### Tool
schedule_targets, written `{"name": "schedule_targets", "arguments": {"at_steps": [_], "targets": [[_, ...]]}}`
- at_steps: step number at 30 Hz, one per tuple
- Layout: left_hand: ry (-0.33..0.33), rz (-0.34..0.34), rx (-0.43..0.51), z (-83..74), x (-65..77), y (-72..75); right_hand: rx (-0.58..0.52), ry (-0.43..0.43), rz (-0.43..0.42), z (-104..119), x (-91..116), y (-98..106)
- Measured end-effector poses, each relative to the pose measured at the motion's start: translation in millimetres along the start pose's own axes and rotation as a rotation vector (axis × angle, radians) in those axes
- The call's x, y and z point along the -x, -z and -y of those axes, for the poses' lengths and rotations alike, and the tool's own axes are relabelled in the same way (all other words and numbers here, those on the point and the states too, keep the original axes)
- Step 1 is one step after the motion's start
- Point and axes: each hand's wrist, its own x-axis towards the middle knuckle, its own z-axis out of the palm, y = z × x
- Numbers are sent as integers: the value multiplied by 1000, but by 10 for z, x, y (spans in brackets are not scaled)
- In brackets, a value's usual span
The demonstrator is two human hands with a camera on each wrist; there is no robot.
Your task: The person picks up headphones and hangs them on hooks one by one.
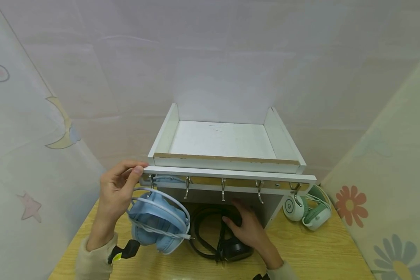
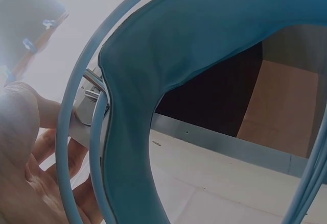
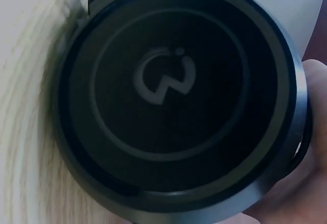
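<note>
My left hand pinches the left end of the white hook rail on a small shelf, thumb in front and fingers behind. Light blue headphones with a wrapped cable hang from the leftmost hook, just right of that hand; their band fills much of the left wrist view. Under the rail, my right hand holds black headphones low over the tabletop, thumb and fingers spread about them. One round black ear cup with a pale logo fills the right wrist view. Part of the headband lies in the shelf's shadow.
Several metal hooks line the rail. The white shelf tray stands above it. White and green headphones lie on the wooden table at the right. Patterned cloth walls enclose the table.
</note>
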Motion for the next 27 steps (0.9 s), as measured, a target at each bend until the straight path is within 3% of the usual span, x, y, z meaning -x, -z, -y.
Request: {"name": "schedule_targets", "arguments": {"at_steps": [6, 13, 16, 21, 27], "targets": [[0, -6, 4, 5, 4, -7, -20, -13, 44, -15, -64, -22], [-71, 12, 94, 39, -14, -7, -7, 8, 101, -74, -160, -65], [-70, 5, 79, 35, -13, -7, -13, 14, 132, -92, -206, -74], [-68, 0, 46, 26, 7, -13, -52, -55, 206, -134, -243, -92], [-21, -10, -6, 12, 18, -11, -94, -144, 323, -182, -291, -87]]}}
